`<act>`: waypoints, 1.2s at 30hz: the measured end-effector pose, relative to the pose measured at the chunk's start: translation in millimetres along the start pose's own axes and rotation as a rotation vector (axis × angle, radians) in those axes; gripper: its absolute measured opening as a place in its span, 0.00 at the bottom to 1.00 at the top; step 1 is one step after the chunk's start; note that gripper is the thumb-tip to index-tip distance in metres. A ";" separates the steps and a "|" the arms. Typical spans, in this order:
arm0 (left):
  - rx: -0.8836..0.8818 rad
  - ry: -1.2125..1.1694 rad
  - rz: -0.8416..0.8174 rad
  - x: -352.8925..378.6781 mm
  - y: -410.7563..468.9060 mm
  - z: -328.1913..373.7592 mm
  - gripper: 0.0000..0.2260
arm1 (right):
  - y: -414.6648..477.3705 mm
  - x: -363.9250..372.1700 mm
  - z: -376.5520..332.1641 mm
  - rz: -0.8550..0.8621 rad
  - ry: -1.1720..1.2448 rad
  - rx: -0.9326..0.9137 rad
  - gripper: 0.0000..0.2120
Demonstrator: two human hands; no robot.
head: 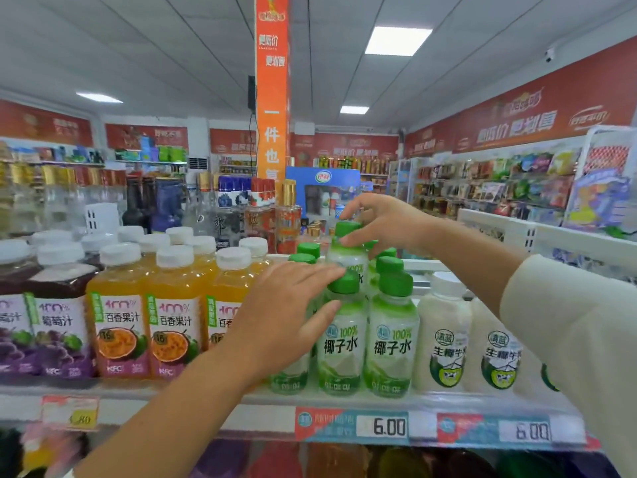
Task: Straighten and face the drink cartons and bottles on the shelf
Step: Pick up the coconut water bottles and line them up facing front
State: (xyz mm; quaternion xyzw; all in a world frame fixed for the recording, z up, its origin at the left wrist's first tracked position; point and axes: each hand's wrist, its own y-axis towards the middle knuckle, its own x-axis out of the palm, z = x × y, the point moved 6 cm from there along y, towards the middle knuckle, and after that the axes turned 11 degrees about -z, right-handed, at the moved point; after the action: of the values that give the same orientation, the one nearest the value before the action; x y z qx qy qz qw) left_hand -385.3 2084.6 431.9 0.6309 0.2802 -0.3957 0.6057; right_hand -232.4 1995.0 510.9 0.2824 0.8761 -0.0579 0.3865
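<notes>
Over the shelf [206, 398], the right hand [382, 222] is pinching the cap [346, 228] of a raised coconut water bottle [348, 267], probably to face it, while the left hand [289, 312], fingers [320, 270] straight, is steadying the front bottles [339, 343] beneath.

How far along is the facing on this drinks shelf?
Done: passion fruit juice bottles and front coconut water bottles stand upright, labels forward. In hand: the right hand grips the cap of a raised coconut water bottle in the row behind; the left hand rests flat on the front row. Left: seat that bottle; the coconut milk bottles are partly hidden by the sleeve, so unchecked.
</notes>
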 end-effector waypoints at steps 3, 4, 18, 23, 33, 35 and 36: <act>0.005 -0.022 0.027 0.0 0.0 -0.4 0.23 | 7.4 6.9 1.3 -0.050 -0.098 0.016 0.15; 0.008 -0.026 0.035 0.1 -0.4 -0.7 0.22 | 9.3 7.8 1.5 -0.072 -0.115 0.024 0.15; -0.003 -0.059 0.047 -1.6 -0.1 -9.2 0.23 | 21.5 -21.1 7.2 -0.106 -0.294 -0.003 0.08; -0.018 -0.060 0.100 -1.8 -2.9 -6.8 0.21 | 42.8 2.1 27.1 -0.260 -0.507 0.059 0.18; -0.053 -0.101 0.074 -1.8 -3.1 -6.8 0.22 | 31.7 -13.7 19.0 -0.058 -0.365 -0.085 0.20; -0.062 -0.103 0.054 -1.0 -2.1 -6.3 0.23 | 14.8 -28.5 1.8 0.049 -0.310 -0.155 0.20; -0.067 -0.106 0.047 -0.9 -1.7 -5.9 0.24 | 5.9 -36.1 -7.2 0.105 -0.268 -0.193 0.20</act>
State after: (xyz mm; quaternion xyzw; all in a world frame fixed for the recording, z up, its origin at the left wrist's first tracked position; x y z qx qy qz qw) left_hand -386.2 2090.7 431.5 0.5948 0.2458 -0.4048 0.6495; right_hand -214.3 1986.0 542.1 0.2790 0.8022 0.0096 0.5278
